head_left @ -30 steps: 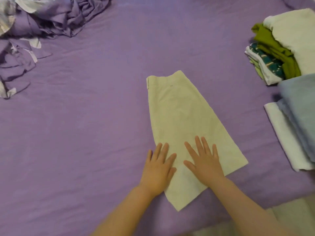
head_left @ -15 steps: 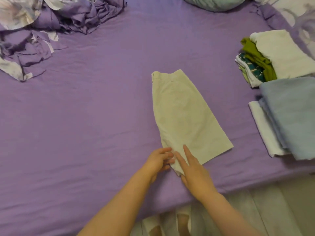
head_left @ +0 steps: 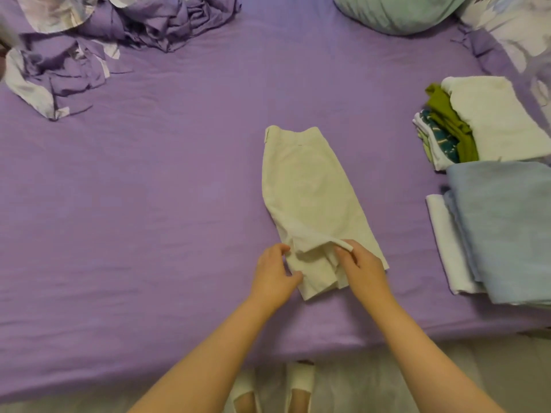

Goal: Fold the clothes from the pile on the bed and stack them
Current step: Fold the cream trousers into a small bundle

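The cream garment (head_left: 310, 192) lies flat on the purple bed sheet (head_left: 149, 219) at the centre of the frame, its waistband toward the top. Your left hand (head_left: 275, 277) rests at the lower left edge of the garment, fingers curled onto the fabric there. Your right hand (head_left: 362, 265) pinches the lower hem between thumb and fingers and holds it lifted, so that a fold of cloth stands above the rest. At the right edge of the frame sit two stacks: a white folded item (head_left: 495, 120) over green and patterned pieces, and below it a pale blue folded item (head_left: 504, 228) over white cloth. The unfolded pile (head_left: 98, 46) occupies the upper left.
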`<state>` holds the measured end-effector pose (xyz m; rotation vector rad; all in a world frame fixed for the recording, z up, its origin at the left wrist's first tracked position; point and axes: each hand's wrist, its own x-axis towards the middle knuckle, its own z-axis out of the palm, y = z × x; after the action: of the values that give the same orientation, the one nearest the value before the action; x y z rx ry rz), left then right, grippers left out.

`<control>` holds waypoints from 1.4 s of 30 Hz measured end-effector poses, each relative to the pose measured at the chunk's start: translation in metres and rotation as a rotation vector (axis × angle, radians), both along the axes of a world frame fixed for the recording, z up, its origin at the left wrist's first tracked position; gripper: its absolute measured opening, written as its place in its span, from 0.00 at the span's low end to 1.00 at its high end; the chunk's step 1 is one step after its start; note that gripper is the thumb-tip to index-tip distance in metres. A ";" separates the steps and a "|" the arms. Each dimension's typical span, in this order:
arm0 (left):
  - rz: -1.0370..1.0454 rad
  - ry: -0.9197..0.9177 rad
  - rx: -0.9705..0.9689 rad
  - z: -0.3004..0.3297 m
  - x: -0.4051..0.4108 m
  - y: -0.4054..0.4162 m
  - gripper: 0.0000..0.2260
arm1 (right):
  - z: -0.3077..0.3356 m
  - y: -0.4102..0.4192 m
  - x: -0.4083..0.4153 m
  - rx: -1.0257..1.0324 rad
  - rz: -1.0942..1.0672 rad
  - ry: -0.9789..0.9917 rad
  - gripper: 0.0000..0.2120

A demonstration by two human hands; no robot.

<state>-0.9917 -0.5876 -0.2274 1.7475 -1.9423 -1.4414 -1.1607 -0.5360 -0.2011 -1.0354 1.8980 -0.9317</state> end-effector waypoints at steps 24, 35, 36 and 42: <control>-0.234 -0.254 -0.311 0.021 0.026 -0.042 0.05 | 0.013 -0.018 -0.014 0.055 0.320 0.297 0.11; -0.129 -0.051 0.053 -0.012 0.093 -0.046 0.23 | -0.025 0.013 0.064 0.115 0.687 0.258 0.11; -0.145 -0.102 -0.005 -0.014 0.094 -0.046 0.23 | -0.027 0.014 0.067 0.118 0.697 0.222 0.16; -0.545 -0.326 -0.405 -0.015 0.061 -0.043 0.17 | -0.052 -0.001 0.047 0.241 0.681 0.635 0.25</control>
<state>-0.9304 -0.6305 -0.2429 1.3933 -2.7993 -0.7987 -1.1137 -0.5371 -0.2529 -1.7999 1.8411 0.0326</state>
